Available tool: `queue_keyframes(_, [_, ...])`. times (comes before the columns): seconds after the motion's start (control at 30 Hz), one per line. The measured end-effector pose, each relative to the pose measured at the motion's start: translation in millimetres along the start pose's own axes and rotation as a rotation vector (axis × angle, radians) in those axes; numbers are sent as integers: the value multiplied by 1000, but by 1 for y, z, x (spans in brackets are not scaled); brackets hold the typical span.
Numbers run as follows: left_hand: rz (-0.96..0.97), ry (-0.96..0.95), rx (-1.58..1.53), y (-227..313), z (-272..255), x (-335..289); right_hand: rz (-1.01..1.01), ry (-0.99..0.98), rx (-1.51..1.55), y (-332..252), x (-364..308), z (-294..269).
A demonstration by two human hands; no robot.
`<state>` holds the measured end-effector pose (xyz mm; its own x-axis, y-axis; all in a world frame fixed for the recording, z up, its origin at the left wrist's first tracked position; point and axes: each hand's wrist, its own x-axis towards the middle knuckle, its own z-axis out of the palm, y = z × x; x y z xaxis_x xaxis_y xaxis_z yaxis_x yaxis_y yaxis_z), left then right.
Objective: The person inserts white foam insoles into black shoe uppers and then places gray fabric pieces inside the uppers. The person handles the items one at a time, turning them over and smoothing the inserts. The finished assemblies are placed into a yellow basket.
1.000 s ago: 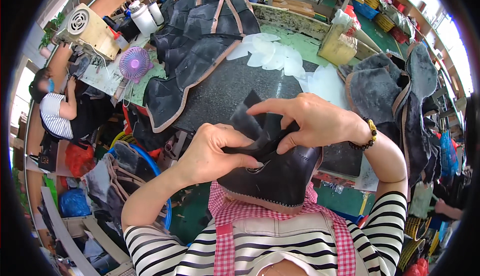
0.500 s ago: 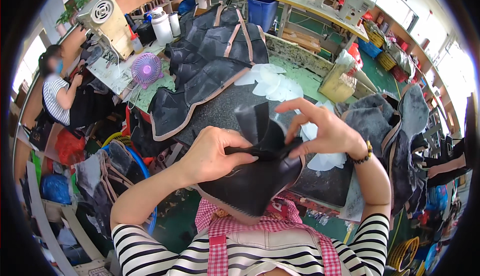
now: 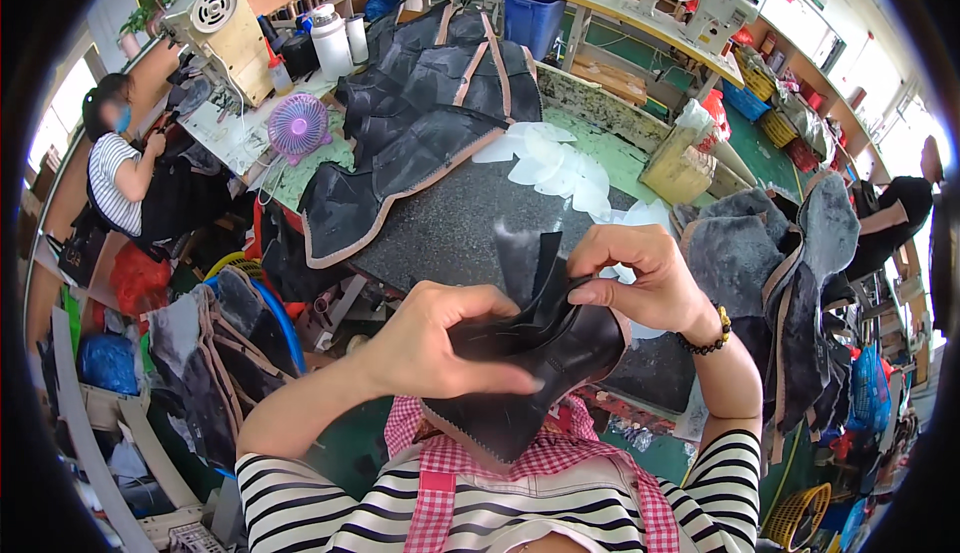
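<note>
The person's left hand (image 3: 440, 343) lay at the left side of a glossy black leather-like piece with a pinkish-beige stitched lower edge (image 3: 590, 348), its thumb parted widely from the index finger and its blurred thumb tip over the front; whether it was gripping, one could not tell. The right hand (image 3: 640, 268), with a dark beaded bracelet with a gold-coloured section (image 3: 708, 333) at its wrist, pinched the upper edge of that piece between thumb and fingers. The piece was held up in front of the chest, above the red-and-white checked apron (image 3: 435, 493) and near the close edge of a dark speckled work board (image 3: 430, 243), while a dark flap stood upright from its top between the hands. Farther back on the board lay a spread of thin, whitish translucent sheets (image 3: 555, 168), and to their left was a heap of black leather-like panels with pinkish-beige edging (image 3: 410, 153). Beside that heap stood a small round purple fan (image 3: 298, 126). Grey fuzzy-faced panels (image 3: 735, 253) hung together on the right, just beyond the right hand.
</note>
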<state>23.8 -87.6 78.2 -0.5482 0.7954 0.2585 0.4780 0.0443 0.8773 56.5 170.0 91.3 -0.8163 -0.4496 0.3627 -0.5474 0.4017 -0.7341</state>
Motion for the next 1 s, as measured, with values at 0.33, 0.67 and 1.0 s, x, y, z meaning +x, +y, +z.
queue_keyframes(0.33, [-167, 153, -129, -6, 9, 0, -142, 69, -65, -16, -3, -1])
queue_keyframes(0.67, [-52, 91, 6, 0, 5, 2, -34, 264, 41, -26, 2, 12])
queue_keyframes(1.0, [-6, 44, 21, 4, 6, 4, -211, 52, -52, -16, 10, -6])
